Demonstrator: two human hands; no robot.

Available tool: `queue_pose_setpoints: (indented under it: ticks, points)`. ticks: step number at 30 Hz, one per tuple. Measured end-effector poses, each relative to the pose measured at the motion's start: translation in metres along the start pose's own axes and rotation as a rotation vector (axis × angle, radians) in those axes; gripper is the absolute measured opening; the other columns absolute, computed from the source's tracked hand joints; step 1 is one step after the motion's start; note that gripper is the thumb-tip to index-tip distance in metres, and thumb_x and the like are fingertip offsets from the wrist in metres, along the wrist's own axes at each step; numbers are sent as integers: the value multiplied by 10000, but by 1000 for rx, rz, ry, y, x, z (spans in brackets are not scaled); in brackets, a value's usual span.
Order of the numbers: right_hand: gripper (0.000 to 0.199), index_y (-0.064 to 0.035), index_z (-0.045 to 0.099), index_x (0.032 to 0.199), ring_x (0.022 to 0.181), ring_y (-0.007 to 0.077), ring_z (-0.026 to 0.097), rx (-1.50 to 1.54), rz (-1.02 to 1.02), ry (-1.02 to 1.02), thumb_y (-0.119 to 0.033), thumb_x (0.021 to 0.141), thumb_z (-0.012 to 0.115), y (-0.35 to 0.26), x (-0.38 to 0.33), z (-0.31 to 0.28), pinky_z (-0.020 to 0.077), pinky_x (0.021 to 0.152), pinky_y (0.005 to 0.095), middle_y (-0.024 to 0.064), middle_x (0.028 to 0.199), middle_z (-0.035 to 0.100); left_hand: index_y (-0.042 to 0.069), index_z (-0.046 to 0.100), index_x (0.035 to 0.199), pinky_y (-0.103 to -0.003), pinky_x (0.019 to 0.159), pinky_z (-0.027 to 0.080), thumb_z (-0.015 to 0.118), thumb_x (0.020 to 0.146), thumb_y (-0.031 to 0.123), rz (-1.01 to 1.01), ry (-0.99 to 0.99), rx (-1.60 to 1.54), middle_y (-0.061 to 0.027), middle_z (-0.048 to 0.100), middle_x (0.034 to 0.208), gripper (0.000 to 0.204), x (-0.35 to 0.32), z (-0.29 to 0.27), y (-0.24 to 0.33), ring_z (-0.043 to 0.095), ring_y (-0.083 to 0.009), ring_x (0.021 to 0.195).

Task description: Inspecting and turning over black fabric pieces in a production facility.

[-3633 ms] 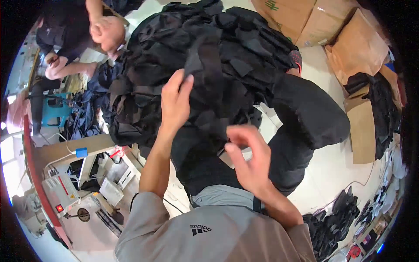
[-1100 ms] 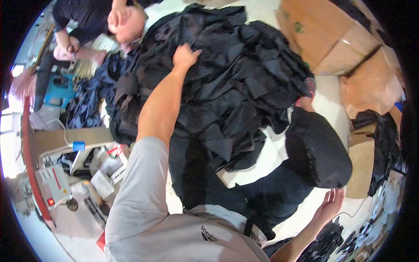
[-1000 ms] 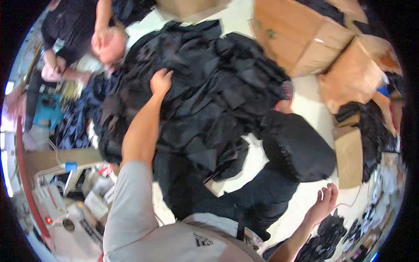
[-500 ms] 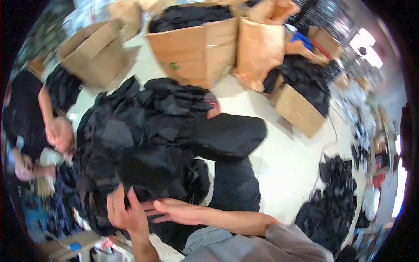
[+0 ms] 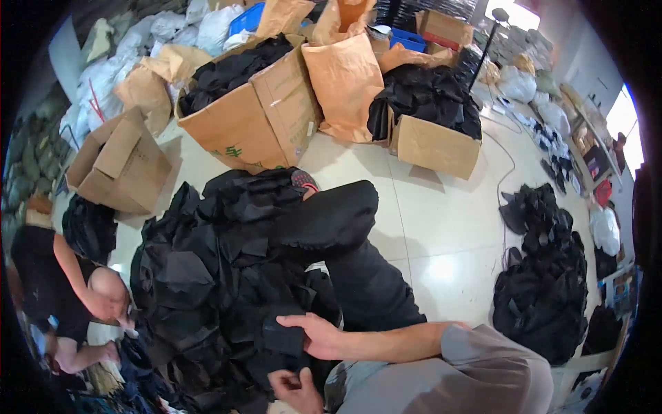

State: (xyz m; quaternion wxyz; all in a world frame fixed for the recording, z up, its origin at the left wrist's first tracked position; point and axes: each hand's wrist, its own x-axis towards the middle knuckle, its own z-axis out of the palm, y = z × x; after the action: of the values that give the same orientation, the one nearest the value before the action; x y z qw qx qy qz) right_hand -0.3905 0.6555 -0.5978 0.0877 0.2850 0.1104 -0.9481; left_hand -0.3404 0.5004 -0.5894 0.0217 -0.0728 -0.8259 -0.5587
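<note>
Both hands have come back low against the near edge of the black fabric pile since the earlier frame, where the left arm reached far across it. Right hand lies flat, fingers together, pressing a small black fabric piece at that near edge — its long axis running roughly upright in the view. Left hand sits just below the piece, fingers curled, grip unclear — the right hand is the nearer.

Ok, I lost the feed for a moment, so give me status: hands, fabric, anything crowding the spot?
Right hand flat on a black fabric piece. Left hand low, gripping black cloth, partly hidden. Big black fabric pile on the lap; cardboard boxes beyond, another person's arm left.
</note>
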Motion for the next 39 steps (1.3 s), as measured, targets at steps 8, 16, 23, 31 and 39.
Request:
queue_pose_setpoints:
  ticks: [8,16,23,31,39]
  points:
    - [398,-15,576,1195,1084,243,623,35,-132,-191,-5,814,689,-3,-48,57,495,990,379,107,1175,637,58,409,1489,-515,1170,316,516,971,591,-671,-340,-1848,-150,467,1490,751,66,29,3,423,-300,1384]
    - [568,6,521,1383,1315,371,515,6,-325,-363,-161,840,498,-72,-97,67,351,1148,547,198,1404,566,115,303,1568,-507,1225,184,652,879,610,-151,-452,-1648,-51,312,1623,918,80,-18,3,287,-269,1489]
    - [540,25,573,1329,1284,359,536,-252,-698,-214,-283,891,640,-138,-86,92,382,1130,520,192,1393,570,88,593,1284,-423,1057,451,471,1074,252,-246,-492,-1776,-65,666,1250,293,147,-5,33,623,-205,1160]
    - [527,58,564,1322,1312,367,496,-351,-1130,-214,-231,893,662,-212,-102,76,369,1144,493,228,1395,548,40,500,1408,-318,1007,493,507,1049,154,-2,-820,-1705,-40,625,1326,377,228,30,72,607,-139,1184]
    - [464,5,594,1303,1197,340,578,-665,-966,-11,-264,928,642,-269,-65,-69,460,1049,478,192,1309,607,162,474,1453,-319,880,467,650,972,256,-660,-700,-1266,27,612,1282,521,234,118,-10,602,-121,1061]
